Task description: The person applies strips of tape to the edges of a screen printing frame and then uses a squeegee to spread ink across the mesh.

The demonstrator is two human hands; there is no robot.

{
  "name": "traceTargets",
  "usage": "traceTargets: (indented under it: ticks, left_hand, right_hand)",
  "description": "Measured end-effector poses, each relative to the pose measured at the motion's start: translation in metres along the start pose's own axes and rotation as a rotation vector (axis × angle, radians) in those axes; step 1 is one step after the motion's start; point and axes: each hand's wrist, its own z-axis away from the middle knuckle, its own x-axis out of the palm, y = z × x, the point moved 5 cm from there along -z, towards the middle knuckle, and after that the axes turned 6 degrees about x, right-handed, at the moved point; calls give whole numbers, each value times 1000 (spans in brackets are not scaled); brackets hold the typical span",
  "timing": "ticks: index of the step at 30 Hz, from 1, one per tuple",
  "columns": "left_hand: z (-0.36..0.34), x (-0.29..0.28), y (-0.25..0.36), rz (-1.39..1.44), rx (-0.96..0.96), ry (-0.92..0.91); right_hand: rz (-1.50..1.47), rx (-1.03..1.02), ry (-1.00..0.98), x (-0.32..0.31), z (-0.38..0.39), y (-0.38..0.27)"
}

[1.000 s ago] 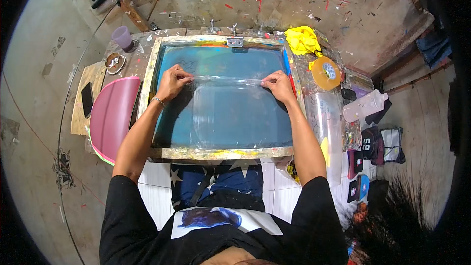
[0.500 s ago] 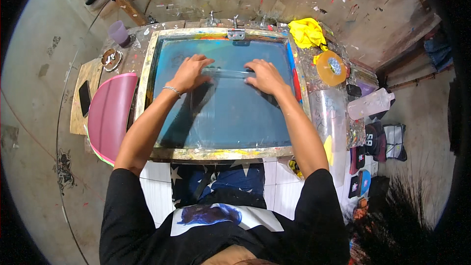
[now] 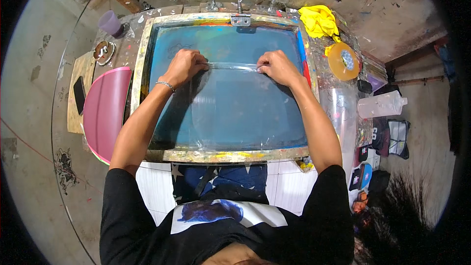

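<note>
My left hand (image 3: pixel 185 67) pinches the left end of a strip of clear tape (image 3: pixel 231 66). The right end is between the closed fingers of my right hand (image 3: pixel 277 68). The shiny strip runs straight across, between both hands, over the blue-grey mesh of a screen printing frame (image 3: pixel 225 156). Below it, faint glossy edges of clear film show on the mesh, with wrinkles near the frame's front. Whether the strip touches the mesh along its whole length I cannot tell. A metal hinge clamp (image 3: pixel 241 19) grips the frame's far side.
A tape roll (image 3: pixel 342 62) and a yellow cloth (image 3: pixel 318 21) lie right of the frame, near a translucent bottle (image 3: pixel 381 106). On the left are a pink rounded sheet (image 3: pixel 105 113), a phone (image 3: pixel 79 95), a purple cup (image 3: pixel 111 23) and a small round dish (image 3: pixel 104 52).
Both hands have closed from spread fingers to pinches on the strip's ends. The right hand has shifted right, and the strip now looks longer and straighter. The view has shifted slightly.
</note>
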Motion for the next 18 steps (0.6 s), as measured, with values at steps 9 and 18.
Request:
traceTargets:
  ticks: [9,18]
  left_hand:
    - [21,-2,4,77,-45,274]
    - [32,-9,0,101,-96,231]
  right_hand:
    - [5,-50,140,-2,21,13]
    - [62,10,192,-7,35,21]
